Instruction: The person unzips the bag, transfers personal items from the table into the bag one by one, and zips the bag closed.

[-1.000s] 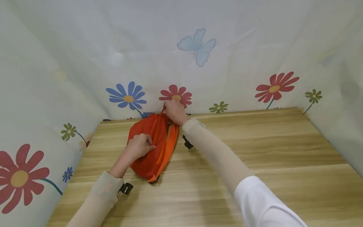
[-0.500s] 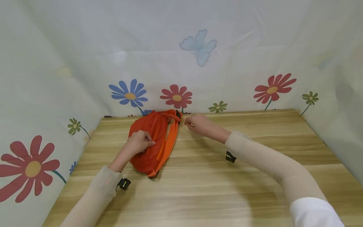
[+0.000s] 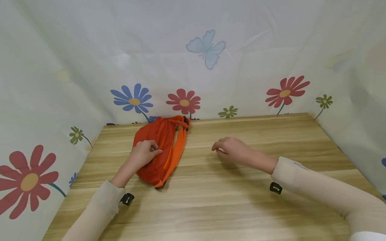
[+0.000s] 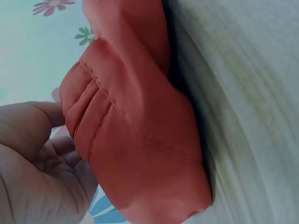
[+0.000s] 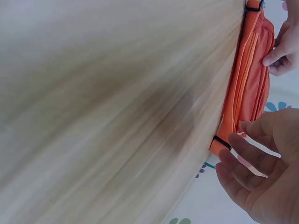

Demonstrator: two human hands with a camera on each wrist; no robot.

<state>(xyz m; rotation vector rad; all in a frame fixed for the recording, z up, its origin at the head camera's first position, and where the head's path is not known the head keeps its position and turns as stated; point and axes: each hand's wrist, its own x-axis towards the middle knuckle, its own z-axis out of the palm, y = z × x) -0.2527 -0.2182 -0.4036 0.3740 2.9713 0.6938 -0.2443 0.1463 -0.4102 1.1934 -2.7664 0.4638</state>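
A red-orange fabric waist bag (image 3: 152,131) lies at the back left of the table, with its bright orange strap (image 3: 178,147) along the right side. Black buckle hardware (image 3: 186,122) shows at the strap's upper end. My left hand (image 3: 143,154) pinches the bag's fabric between thumb and fingers. In the left wrist view the bag (image 4: 145,121) fills the middle, and its folds partly hide the fingertips of that hand (image 4: 37,168). My right hand (image 3: 233,150) hovers over the table, right of the bag, fingers relaxed and holding nothing. The right wrist view shows this hand (image 5: 268,163) with loosely bent fingers.
The wood-grain table (image 3: 205,207) ends at a white cloth backdrop (image 3: 247,73) printed with flowers and a butterfly. The cloth also rises along both sides. A small black clip hangs at each sleeve cuff.
My right hand has let go of the cord at the bag's top and moved right and nearer. The bag's top end has settled down. My left hand stays on the bag.
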